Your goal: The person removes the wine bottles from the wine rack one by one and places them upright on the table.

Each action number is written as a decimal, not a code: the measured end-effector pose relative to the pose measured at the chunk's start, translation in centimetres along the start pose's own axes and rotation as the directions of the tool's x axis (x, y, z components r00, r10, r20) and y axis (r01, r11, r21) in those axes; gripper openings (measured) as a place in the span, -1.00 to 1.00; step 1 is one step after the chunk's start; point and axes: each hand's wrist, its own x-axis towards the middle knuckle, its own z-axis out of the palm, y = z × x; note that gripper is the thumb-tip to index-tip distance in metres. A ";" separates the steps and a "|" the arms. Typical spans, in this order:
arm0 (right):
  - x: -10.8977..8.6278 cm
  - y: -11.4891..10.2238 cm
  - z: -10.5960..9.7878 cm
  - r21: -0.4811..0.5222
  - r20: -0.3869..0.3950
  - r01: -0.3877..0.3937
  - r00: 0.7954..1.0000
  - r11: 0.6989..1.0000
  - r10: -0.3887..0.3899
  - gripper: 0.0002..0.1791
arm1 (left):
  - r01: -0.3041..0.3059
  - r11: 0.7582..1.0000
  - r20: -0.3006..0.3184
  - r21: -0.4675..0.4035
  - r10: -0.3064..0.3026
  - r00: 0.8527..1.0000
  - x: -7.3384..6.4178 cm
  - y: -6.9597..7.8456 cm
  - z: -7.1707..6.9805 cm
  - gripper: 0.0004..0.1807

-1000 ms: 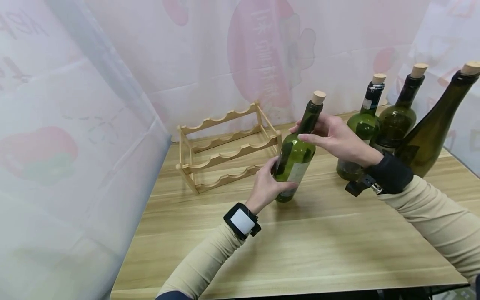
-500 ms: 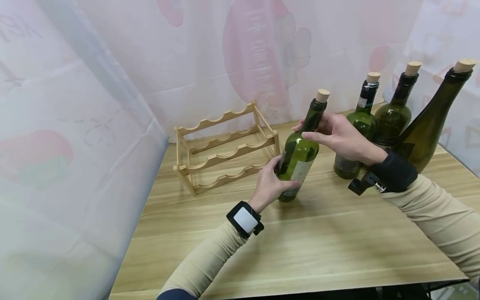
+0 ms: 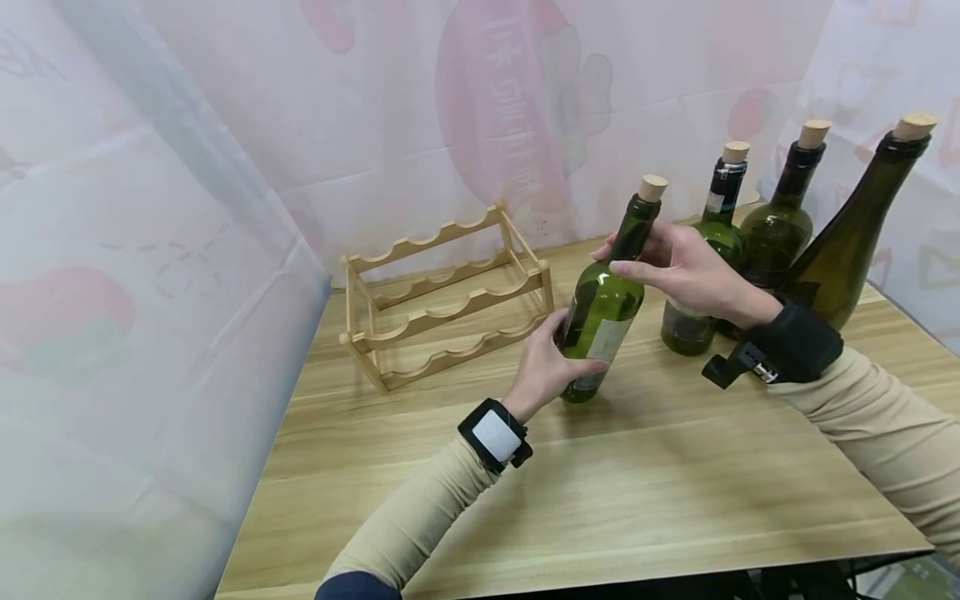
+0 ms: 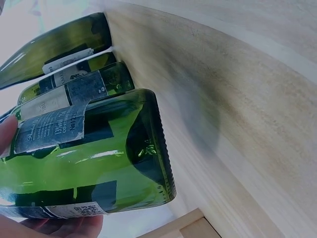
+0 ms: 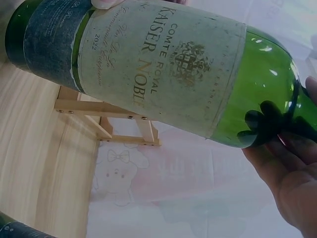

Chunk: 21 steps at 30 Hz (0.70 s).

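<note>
A green wine bottle [image 3: 609, 308] with a pale label and a cork [image 3: 653, 187] in its mouth leans to the right, its base close over the wooden table [image 3: 645, 492]. My left hand [image 3: 542, 367] grips its lower body, thumb across the label. Around its shoulder and lower neck, my right hand [image 3: 686, 275] holds it with thumb and fingers. The right wrist view shows the bottle's front label [image 5: 163, 64] and my right fingers at the shoulder. From the left wrist, the base hangs over a shadow on the tabletop.
A wooden bottle rack [image 3: 480, 302] with scalloped rails stands left of the held bottle, near the back curtain. To the right are three more corked bottles: a green one [image 3: 723, 237], a darker one [image 3: 772, 237] and a tall olive one [image 3: 836, 267].
The held bottle has moved slightly right, away from the rack, with both hands keeping their grip. The head view has shifted a little to the right.
</note>
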 end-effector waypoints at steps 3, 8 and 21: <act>-0.2 0.0 -0.2 -0.005 -0.003 0.004 1.000 1.000 -0.004 -0.66 | 0.007 1.000 0.011 -0.006 -0.007 1.000 0.1 0.1 0.2 -0.17; -0.3 0.1 -0.4 -0.011 -0.008 -0.010 1.000 1.000 0.009 -0.65 | 0.009 1.000 0.021 -0.019 -0.009 1.000 0.1 0.4 0.4 -0.16; -0.6 -0.1 -1.1 -0.055 -0.012 -0.029 1.000 0.998 0.028 -0.66 | 0.024 0.998 0.042 -0.056 -0.022 0.999 0.5 0.7 1.2 -0.15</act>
